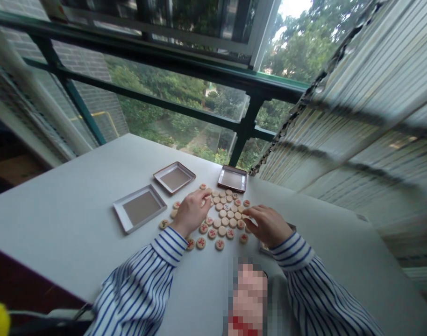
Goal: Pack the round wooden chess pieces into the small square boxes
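Several round wooden game pieces (224, 215) with red marks lie scattered on a white table (76, 219). My left hand (191, 212) rests among them at the left of the pile, fingers curled and its fingertips on a piece near the top. My right hand (266, 225) sits at the pile's right edge, fingers bent and pinched on a piece. Both arms wear blue-and-white striped sleeves.
Three shallow tin trays stand beyond the pieces: one at the left (139, 208), one in the middle (174, 177), one at the right (232, 178). A window with a dark green frame (157, 56) runs behind the table. Bamboo blinds (357, 121) hang at the right.
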A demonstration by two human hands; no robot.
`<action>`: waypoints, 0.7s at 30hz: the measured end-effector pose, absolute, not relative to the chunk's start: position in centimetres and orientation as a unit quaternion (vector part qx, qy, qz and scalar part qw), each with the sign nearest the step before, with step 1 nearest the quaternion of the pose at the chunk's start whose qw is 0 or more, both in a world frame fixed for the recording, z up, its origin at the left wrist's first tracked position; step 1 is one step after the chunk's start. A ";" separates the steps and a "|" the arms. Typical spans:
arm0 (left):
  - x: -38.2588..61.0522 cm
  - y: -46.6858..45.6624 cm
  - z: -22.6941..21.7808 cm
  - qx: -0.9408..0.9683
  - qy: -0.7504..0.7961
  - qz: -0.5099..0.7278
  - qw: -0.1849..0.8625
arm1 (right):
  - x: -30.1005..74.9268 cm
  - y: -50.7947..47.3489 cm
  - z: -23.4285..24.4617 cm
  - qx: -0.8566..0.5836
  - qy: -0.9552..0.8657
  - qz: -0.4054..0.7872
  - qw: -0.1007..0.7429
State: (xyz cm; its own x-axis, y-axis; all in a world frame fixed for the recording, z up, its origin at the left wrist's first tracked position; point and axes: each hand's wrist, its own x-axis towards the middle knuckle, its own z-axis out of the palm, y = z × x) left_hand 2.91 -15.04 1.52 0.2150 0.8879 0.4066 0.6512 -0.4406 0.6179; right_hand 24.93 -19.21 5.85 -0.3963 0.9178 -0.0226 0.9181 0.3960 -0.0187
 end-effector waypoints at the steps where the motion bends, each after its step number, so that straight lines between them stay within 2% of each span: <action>1: 3.2 -15.0 1.1 0.772 0.501 0.363 0.148 | 24.9 -19.1 5.8 0.553 0.833 -0.015 0.010; 9: 3.1 -15.0 -1.2 0.777 0.526 0.331 0.093 | 22.8 -16.8 4.5 0.548 0.836 -0.007 0.010; 21: 3.2 -14.8 -1.6 0.771 0.538 0.326 0.092 | 18.7 -14.4 1.6 0.563 0.825 0.043 -0.010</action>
State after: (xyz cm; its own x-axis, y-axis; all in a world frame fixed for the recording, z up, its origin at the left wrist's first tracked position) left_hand 3.24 -14.81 -1.56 0.2072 0.8910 0.4041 0.7703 -0.4032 0.4941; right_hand 18.67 -14.39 1.57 -0.3655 0.9285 0.0652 0.9302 0.3620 0.0597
